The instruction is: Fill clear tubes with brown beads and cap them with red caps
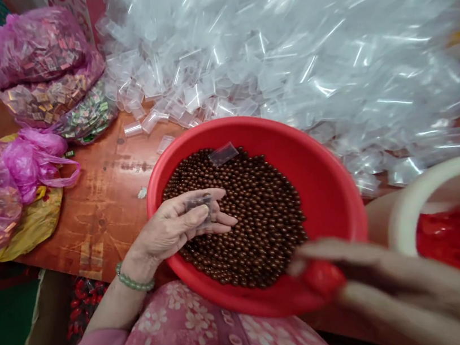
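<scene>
Left hand (177, 225) pinches one small clear bag (200, 204) over brown beads (253, 215); right hand (383, 288), blurred, grips a red piece (322, 277). Bag pile beyond barely touched.

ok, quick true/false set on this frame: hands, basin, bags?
1. The left hand holds a small clear bag over the brown beads. True.
2. The beads sit in a blue basin. False: the red basin holds them.
3. The right hand pinches a small red piece. True, though it is blurred.
4. The pile of clear bags lies left of the pink bags. False: it lies to their right, behind the basin.
5. The left wrist is bare. False: it wears a green bead bracelet.
</scene>
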Available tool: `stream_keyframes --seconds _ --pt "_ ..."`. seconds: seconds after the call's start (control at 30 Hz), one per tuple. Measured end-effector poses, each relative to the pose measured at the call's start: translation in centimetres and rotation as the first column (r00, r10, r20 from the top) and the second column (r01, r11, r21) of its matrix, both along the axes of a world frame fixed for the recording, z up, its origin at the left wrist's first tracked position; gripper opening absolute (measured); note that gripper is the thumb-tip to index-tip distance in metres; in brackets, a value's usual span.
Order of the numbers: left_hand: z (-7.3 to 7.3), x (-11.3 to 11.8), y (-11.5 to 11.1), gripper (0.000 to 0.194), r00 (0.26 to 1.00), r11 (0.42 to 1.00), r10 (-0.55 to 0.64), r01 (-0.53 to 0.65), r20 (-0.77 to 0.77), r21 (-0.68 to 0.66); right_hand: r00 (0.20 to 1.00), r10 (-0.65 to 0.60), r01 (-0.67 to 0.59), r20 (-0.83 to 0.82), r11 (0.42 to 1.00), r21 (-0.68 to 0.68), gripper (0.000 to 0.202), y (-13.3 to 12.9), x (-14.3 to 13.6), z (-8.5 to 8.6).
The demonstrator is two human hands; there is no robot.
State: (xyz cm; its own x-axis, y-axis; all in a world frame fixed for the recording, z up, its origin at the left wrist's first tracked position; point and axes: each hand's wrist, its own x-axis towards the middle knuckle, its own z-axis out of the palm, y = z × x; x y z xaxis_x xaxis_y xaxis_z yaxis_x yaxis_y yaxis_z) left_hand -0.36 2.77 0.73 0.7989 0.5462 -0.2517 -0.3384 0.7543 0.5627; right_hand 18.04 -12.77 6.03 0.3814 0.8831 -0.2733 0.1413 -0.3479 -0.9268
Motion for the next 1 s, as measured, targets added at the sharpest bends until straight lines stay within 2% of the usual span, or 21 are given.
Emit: stream_keyframes --seconds 0.03,0.07,0.13,0.2,0.3,0.43,0.67,0.8,1.0 --pt "0.0 0.0 -0.1 0.035 1.000 1.000 0.002 -0.001 -0.022 0.019 0.993 -0.115 0.114 0.008 0.993 0.042 0.018 1.3 -0.4 0.2" --pt "0.0 0.1 -0.2 0.036 0.999 0.999 0.010 -0.008 -0.050 0.043 0.984 -0.175 0.170 0.037 0.979 0.114 0.017 2.8 -0.7 0.3" --pt "-0.1 0.2 -0.4 0.035 0.993 0.994 0.042 -0.031 -0.113 0.101 0.993 -0.083 0.058 0.083 0.964 0.260 0.019 5.9 -0.8 -0.2" --pt "-0.2 0.4 -0.5 0.032 0.983 0.986 0.070 -0.043 -0.168 0.160 0.989 0.046 -0.097 0.138 0.915 0.393 0.019 8.3 -0.5 -1.2" --pt "-0.2 0.6 -0.6 0.031 0.975 0.978 0.076 -0.032 -0.207 0.207 0.969 0.126 -0.211 0.212 0.870 0.447 0.021 10.2 -0.3 -2.4" --pt "0.0 0.7 -0.6 0.035 0.973 0.970 0.058 -0.002 -0.225 0.245 0.944 0.217 -0.312 0.247 0.833 0.458 0.020 10.7 -0.7 -2.7" --pt "0.3 0.8 -0.3 0.031 0.949 0.940 0.056 0.056 -0.312 0.338 0.899 0.281 -0.413 0.335 0.799 0.437 0.023 10.7 -0.2 -2.9" --pt "0.2 1.0 -0.3 0.023 0.952 0.922 0.045 0.077 -0.301 0.380 0.886 0.299 -0.437 0.354 0.793 0.424 0.020 10.9 -0.3 -3.0" --pt "0.2 1.1 -0.4 0.026 0.939 0.930 0.034 0.096 -0.343 0.355 0.871 0.289 -0.449 0.396 0.795 0.407 0.017 10.8 -0.6 -3.5"
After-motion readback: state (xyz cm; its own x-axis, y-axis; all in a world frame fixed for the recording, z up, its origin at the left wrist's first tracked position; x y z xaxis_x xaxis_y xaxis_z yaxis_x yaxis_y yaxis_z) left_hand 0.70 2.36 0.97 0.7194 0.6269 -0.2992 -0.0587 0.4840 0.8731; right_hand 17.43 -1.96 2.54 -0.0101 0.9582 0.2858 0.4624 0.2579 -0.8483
